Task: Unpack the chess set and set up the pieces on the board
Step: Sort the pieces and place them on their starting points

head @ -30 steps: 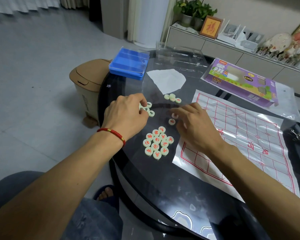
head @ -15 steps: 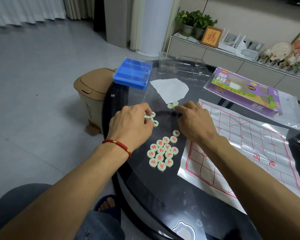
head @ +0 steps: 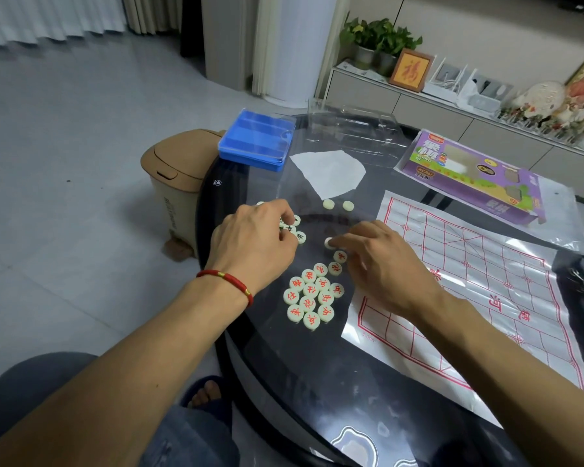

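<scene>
Several pale round pieces with red characters (head: 312, 294) lie clustered on the dark glass table (head: 317, 382). My left hand (head: 253, 244) rests curled over a few black-lettered pieces (head: 295, 230), fingertips touching them. My right hand (head: 381, 264) pinches one blank-faced piece (head: 327, 242) at its fingertips. Two more face-down pieces (head: 338, 204) lie beyond. The plastic board sheet (head: 469, 284) with red lines lies flat to the right.
A blue plastic case (head: 255, 144) sits at the table's far left edge, with a clear lid (head: 351, 129) and white paper (head: 329, 173) behind. A purple box (head: 469, 173) lies far right. A tan bin (head: 172, 183) stands on the floor.
My right hand drew back from the far pieces towards me, bringing one piece with it; two remain there. My left hand stayed on the black-lettered pieces.
</scene>
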Demonstrator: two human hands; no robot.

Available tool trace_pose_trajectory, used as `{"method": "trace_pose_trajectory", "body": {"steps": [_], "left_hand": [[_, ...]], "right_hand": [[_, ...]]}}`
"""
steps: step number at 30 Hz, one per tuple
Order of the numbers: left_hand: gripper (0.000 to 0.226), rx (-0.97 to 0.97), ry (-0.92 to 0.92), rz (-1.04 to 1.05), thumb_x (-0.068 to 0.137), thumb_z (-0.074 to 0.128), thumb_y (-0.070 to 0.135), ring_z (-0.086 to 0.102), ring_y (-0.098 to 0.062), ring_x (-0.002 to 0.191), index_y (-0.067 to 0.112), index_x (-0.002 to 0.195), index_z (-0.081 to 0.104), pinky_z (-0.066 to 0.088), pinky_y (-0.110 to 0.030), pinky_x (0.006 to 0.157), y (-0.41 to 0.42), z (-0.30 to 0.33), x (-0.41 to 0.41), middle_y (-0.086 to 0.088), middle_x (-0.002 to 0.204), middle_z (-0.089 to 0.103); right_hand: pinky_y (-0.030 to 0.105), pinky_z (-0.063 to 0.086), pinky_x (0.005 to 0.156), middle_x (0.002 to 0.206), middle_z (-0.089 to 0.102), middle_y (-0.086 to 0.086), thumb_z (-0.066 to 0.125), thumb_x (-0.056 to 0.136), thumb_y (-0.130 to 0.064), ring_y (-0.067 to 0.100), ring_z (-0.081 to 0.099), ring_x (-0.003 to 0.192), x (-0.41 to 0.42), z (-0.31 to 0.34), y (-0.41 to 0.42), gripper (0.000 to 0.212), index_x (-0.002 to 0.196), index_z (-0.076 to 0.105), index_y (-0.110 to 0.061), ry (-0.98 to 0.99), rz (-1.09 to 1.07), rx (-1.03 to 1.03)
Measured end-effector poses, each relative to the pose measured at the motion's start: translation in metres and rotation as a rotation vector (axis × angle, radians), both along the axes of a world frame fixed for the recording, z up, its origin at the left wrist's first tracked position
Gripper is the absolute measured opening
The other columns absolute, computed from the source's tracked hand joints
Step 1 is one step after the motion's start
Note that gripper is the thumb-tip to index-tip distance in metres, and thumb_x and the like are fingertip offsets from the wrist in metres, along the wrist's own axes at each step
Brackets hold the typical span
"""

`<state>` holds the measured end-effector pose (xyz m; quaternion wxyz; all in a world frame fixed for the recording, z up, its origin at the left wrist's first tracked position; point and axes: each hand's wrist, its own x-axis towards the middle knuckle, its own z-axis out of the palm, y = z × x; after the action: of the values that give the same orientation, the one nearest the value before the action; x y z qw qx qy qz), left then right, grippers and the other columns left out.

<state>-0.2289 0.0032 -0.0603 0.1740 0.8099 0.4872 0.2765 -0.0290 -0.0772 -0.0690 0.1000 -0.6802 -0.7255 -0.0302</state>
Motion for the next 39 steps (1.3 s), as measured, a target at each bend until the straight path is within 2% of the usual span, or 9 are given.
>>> {"method": "trace_pose_trajectory", "body": {"steps": [4,12,16,19,24,26,32,36,39], "left_hand": [[0.014,-0.004,0.009,-0.006,0.090,0.061,0.026,0.060,-0.021,0.075,0.030,0.102,0.065,0.043,-0.030,0.062,-0.001,-0.001,0.001,0.008,0.068,0.056],[0.010,-0.008,0.012,-0.021,0.090,0.062,0.025,0.058,-0.019,0.070,0.030,0.099,0.064,0.045,-0.029,0.062,-0.001,-0.002,0.000,0.010,0.062,0.050],[0.011,-0.001,0.001,-0.017,0.090,0.063,0.026,0.058,-0.018,0.070,0.029,0.100,0.066,0.042,-0.028,0.062,-0.001,-0.002,0.001,0.010,0.062,0.051],[0.012,-0.013,0.001,-0.009,0.091,0.063,0.026,0.057,-0.017,0.071,0.029,0.102,0.067,0.041,-0.028,0.061,0.000,-0.001,0.000,0.010,0.065,0.051],[0.015,-0.024,-0.007,0.014,0.089,0.062,0.024,0.059,-0.019,0.073,0.030,0.102,0.066,0.044,-0.029,0.063,0.004,-0.001,-0.004,0.008,0.067,0.056],[0.015,-0.030,-0.013,0.011,0.090,0.062,0.024,0.059,-0.018,0.072,0.029,0.103,0.066,0.045,-0.029,0.064,0.005,0.000,-0.004,0.007,0.068,0.058],[0.014,-0.019,-0.011,0.005,0.091,0.062,0.023,0.060,-0.017,0.073,0.029,0.103,0.066,0.040,-0.026,0.058,0.005,0.001,-0.002,0.006,0.071,0.061],[0.013,-0.018,0.012,0.006,0.091,0.062,0.024,0.060,-0.019,0.074,0.028,0.103,0.066,0.043,-0.029,0.062,0.003,0.000,0.000,0.006,0.070,0.058],[0.014,-0.006,0.049,0.021,0.090,0.061,0.025,0.061,-0.022,0.076,0.029,0.103,0.066,0.044,-0.031,0.063,0.002,-0.003,0.000,0.005,0.073,0.059]], "right_hand": [[0.029,0.053,0.076,0.119,0.067,0.002,0.063,0.096,-0.013,0.021,0.057,0.101,-0.005,-0.002,-0.013,0.030,0.124,0.071,-0.021,0.041,0.049,-0.002],[0.017,0.047,0.075,0.115,0.068,0.004,0.065,0.094,-0.006,0.020,0.062,0.101,0.000,0.001,-0.009,0.025,0.115,0.074,-0.016,0.108,0.079,-0.001],[0.034,0.058,0.080,0.122,0.064,0.008,0.060,0.099,-0.014,0.024,0.063,0.103,0.025,-0.005,0.036,0.029,0.127,0.069,-0.018,0.160,-0.174,0.143],[0.040,0.056,0.082,0.123,0.062,0.011,0.062,0.100,-0.026,0.027,0.061,0.103,0.036,-0.012,0.064,0.027,0.124,0.068,-0.015,0.176,-0.295,0.124],[0.030,0.052,0.074,0.100,0.074,0.008,0.070,0.094,-0.027,0.020,0.064,0.083,0.036,-0.011,0.074,0.019,0.105,0.077,-0.012,0.212,-0.278,0.096],[0.028,0.051,0.076,0.100,0.075,0.006,0.068,0.096,-0.024,0.019,0.066,0.084,0.032,-0.009,0.068,0.017,0.104,0.077,-0.013,0.233,-0.269,0.066],[0.021,0.046,0.061,0.085,0.074,0.002,0.063,0.099,-0.023,0.013,0.065,0.076,0.026,0.006,0.036,0.016,0.092,0.076,-0.016,0.938,-0.411,-0.001],[0.023,0.049,0.061,0.083,0.076,0.005,0.063,0.099,-0.023,0.015,0.064,0.071,0.024,0.009,0.030,0.018,0.088,0.076,-0.017,0.938,-0.405,-0.065],[0.024,0.051,0.060,0.080,0.073,0.006,0.063,0.099,-0.025,0.015,0.064,0.068,0.021,0.003,0.034,0.020,0.090,0.077,-0.015,0.799,-0.425,-0.082]]}}
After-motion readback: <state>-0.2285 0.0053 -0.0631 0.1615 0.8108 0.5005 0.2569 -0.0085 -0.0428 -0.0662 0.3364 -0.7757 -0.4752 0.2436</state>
